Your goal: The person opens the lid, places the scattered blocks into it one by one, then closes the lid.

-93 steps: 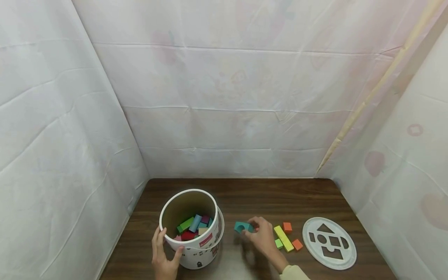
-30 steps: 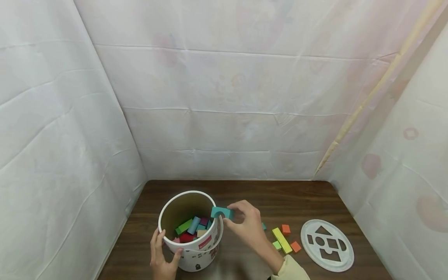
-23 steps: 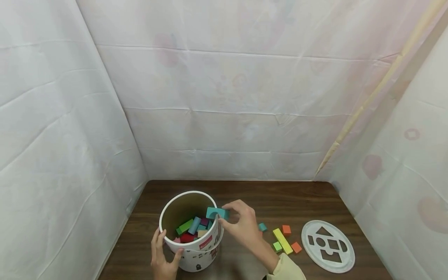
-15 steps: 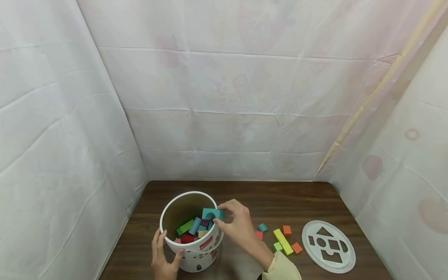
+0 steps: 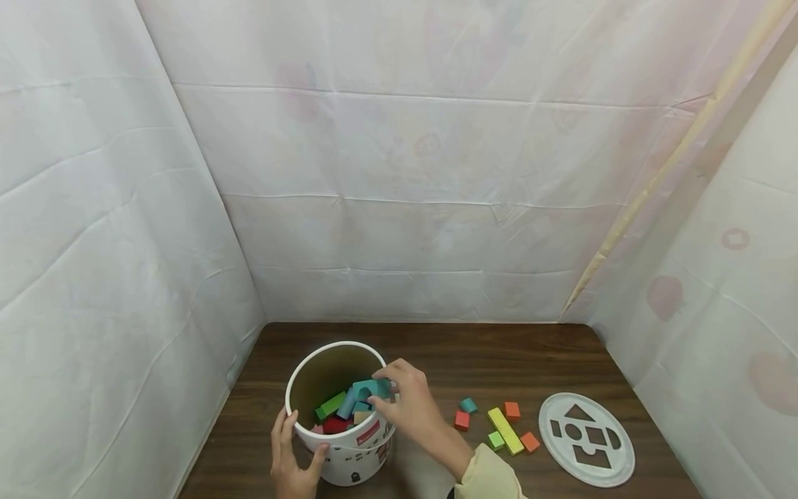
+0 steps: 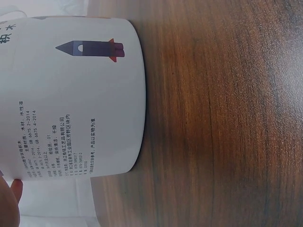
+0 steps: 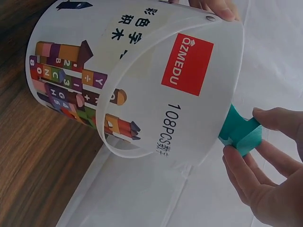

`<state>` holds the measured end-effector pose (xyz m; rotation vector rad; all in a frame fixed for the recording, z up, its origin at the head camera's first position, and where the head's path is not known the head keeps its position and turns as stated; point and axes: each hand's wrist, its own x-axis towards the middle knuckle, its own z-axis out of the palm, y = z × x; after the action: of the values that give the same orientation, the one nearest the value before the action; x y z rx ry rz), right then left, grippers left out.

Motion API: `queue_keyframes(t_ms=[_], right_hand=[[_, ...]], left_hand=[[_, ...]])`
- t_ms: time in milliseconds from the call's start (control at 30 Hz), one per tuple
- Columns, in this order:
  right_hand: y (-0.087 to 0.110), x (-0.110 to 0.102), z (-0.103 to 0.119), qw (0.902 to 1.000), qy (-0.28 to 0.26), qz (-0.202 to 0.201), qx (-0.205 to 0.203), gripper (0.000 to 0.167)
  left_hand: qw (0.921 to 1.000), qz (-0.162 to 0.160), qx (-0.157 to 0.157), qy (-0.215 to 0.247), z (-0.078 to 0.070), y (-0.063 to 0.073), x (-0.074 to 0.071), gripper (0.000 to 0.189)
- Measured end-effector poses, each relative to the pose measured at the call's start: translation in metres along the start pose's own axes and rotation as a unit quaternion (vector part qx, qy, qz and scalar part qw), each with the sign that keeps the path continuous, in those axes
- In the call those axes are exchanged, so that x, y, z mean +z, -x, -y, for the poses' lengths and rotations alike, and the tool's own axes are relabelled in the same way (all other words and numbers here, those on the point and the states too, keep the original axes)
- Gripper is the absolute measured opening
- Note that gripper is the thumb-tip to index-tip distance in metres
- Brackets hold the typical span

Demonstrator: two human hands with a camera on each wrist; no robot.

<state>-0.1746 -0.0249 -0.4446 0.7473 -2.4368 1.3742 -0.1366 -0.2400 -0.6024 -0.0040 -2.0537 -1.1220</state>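
My right hand pinches a teal arch block between thumb and fingers, over the right side of the bucket's mouth. In the right wrist view, the teal arch block sits at the rim, partly hidden behind it. The white bucket stands upright at the left of the table, and my left hand grips its near left side, thumb in front and fingers near the rim. Inside are coloured blocks, among them a green block and a red block. The left wrist view shows the printed bucket wall.
Right of the bucket lie a red block, a teal block, a long yellow block, a light green block and two orange blocks. Farther right is a white lid with shaped holes. White sheets surround the wooden table.
My right hand has carried the teal arch block left from above the table to the bucket's mouth and lowered it slightly. The left hand has kept its hold on the bucket.
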Motion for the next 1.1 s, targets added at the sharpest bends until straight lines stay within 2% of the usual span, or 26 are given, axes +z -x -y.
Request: queue_keyframes(t_ms=[300, 533, 1100], right_hand=[[-0.003, 0.010, -0.002, 0.9992, 0.036, 0.016, -0.006, 0.018], [-0.003, 0.011, 0.000, 0.9992, 0.036, 0.013, -0.006, 0.017], [-0.004, 0.020, -0.002, 0.9979, 0.060, 0.013, -0.021, 0.018]], left_hand=[[1.0000, 0.002, 0.004, 0.001, -0.001, 0.001, 0.001, 0.084], [0.9999, 0.012, -0.006, -0.002, -0.002, 0.000, 0.000, 0.085], [1.0000, 0.007, 0.006, 0.000, -0.001, 0.001, -0.001, 0.085]])
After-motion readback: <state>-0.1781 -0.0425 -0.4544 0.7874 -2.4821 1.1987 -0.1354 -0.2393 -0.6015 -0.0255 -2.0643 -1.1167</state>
